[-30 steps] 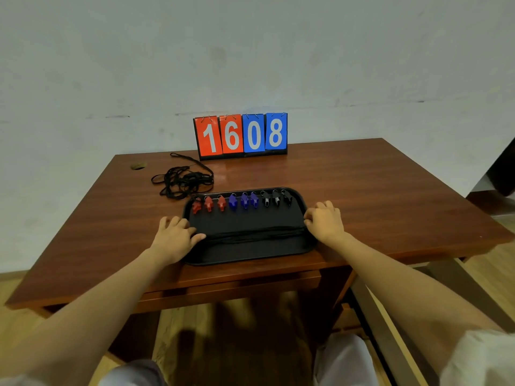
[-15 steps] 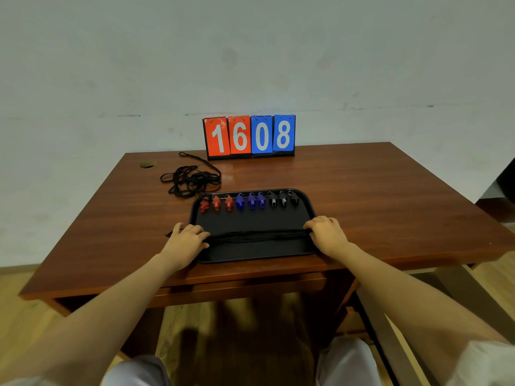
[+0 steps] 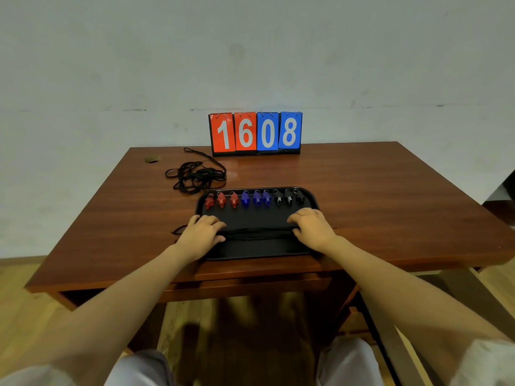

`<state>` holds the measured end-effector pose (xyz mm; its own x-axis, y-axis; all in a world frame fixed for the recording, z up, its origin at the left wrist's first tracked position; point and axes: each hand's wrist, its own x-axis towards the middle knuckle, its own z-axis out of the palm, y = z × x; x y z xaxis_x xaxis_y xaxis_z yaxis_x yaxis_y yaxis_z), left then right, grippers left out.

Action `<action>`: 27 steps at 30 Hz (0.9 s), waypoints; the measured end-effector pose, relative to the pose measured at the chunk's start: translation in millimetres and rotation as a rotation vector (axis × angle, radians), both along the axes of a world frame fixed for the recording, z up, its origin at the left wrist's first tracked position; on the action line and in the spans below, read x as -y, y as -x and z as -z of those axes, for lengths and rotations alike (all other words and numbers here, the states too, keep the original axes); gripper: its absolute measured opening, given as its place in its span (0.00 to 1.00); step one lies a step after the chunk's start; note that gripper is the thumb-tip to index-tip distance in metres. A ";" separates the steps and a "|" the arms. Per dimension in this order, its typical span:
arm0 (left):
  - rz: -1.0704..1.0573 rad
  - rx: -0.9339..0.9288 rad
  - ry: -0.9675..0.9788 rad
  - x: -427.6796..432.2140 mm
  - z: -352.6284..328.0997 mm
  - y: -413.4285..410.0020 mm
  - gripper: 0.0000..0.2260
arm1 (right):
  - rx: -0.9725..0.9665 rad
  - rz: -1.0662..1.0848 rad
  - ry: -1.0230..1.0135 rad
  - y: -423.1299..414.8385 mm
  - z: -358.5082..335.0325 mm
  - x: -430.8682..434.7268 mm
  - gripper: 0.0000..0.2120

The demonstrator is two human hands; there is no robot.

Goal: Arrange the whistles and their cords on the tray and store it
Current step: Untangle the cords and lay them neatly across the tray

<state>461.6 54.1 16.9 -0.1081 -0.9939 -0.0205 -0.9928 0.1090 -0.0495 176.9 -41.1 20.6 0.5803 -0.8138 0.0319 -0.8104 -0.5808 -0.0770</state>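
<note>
Scoreboard [image 3: 255, 132] on wooden table [image 3: 390, 190]

Three red whistles [image 3: 221, 200], three blue whistles [image 3: 256, 198], three black whistles [image 3: 289, 197], one tray [image 3: 259, 249], two cord bundles [image 3: 257, 234], one scoreboard [image 3: 255, 132].

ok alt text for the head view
A person's left hand and right hand hold the ends of a black cord bundle across a black tray on a wooden table. Nine whistles, red, blue and black, line its far edge; loose cords and a 1608 scoreboard sit behind.
</note>
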 end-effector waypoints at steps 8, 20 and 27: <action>-0.104 -0.133 0.091 44.0 -21.9 -19.9 0.19 | 0.090 -0.144 -0.027 -98.2 -30.2 32.4 0.16; -0.376 -0.252 0.026 174.6 -28.4 -129.8 0.17 | 0.133 -0.147 -0.254 -260.4 -36.4 171.0 0.18; -0.386 -0.302 0.035 223.3 4.6 -167.2 0.23 | 0.226 -0.081 -0.374 -318.9 -13.2 228.1 0.26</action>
